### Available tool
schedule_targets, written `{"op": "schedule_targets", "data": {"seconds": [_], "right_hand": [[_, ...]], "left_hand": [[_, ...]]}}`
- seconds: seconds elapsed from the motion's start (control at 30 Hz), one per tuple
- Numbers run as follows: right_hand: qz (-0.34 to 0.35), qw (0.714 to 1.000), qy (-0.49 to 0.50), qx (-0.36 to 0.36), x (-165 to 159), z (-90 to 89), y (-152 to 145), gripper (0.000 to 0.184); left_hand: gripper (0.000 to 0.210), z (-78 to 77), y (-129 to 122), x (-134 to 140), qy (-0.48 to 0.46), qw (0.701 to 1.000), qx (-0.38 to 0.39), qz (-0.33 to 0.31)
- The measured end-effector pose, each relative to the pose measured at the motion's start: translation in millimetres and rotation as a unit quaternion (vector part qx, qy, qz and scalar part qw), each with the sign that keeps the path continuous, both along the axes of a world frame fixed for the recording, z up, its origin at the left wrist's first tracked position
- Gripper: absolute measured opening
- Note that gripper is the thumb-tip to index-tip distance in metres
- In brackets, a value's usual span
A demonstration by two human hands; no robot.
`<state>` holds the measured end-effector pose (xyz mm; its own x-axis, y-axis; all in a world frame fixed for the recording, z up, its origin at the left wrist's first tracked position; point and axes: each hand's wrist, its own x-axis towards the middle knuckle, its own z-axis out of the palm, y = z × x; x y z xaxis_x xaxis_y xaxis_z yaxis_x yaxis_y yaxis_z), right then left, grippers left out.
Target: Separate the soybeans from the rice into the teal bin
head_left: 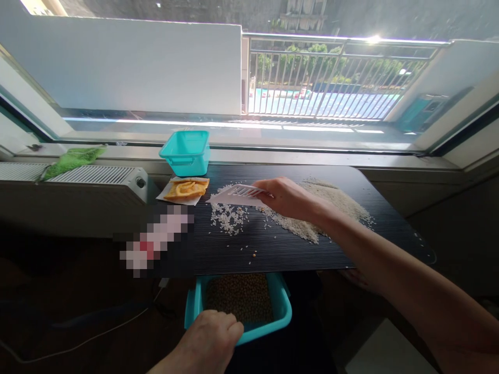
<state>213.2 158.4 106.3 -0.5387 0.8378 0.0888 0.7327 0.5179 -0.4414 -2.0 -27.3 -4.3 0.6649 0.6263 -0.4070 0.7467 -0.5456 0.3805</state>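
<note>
My right hand [286,197] is closed round a white slotted plastic turner [234,193], its flat blade pointing left above the dark table [288,259]. Just under the blade lies a thin scatter of white rice [228,221]. A larger heap of rice [343,205] spreads behind my right wrist, partly hidden by the arm. With fingers curled over the near rim, my left hand [216,335] grips a teal plastic basin [284,311] below the table's front edge. Small round brownish beans [239,296] cover the basin's bottom. One bean [254,255] rests on the table near the front edge.
A second teal basin [187,153] stands at the back left, by the window. In front of it, orange-yellow food [186,189] lies on white paper. A radiator [97,175] with a green bag [76,161] is further left. A white cable [117,327] trails at lower left.
</note>
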Motion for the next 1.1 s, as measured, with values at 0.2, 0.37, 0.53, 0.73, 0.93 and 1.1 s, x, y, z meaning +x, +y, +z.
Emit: {"op": "schedule_targets", "data": {"seconds": [0.2,0.37,0.53,0.73,0.93,1.1], "right_hand": [[-0.008,0.998,-0.019,0.054,-1,-2.8,7,0.027],[0.008,0.999,-0.03,0.033,-10,-13.8,16,0.024],[0.035,0.999,-0.01,0.001,-12,-3.7,2,0.018],[-0.009,1.0,0.022,0.01,-4,10.3,-10,0.017],[-0.038,0.999,0.003,-0.017,2,4.0,-19,0.018],[-0.015,0.999,0.022,-0.022,-1,6.7,-32,0.02]], "left_hand": [[0.019,-2.3,2,-1,-0.012,1.0,0.008,-0.016],[0.023,5.2,1,1,-0.002,1.0,-0.011,-0.014],[0.021,2.0,2,0,-0.002,1.0,-0.021,-0.008],[0.021,-3.4,2,-2,-0.014,1.0,-0.005,-0.017],[0.023,0.2,2,-1,0.003,1.0,-0.019,-0.016],[0.021,-0.3,4,0,0.01,1.0,-0.02,-0.019]]}}
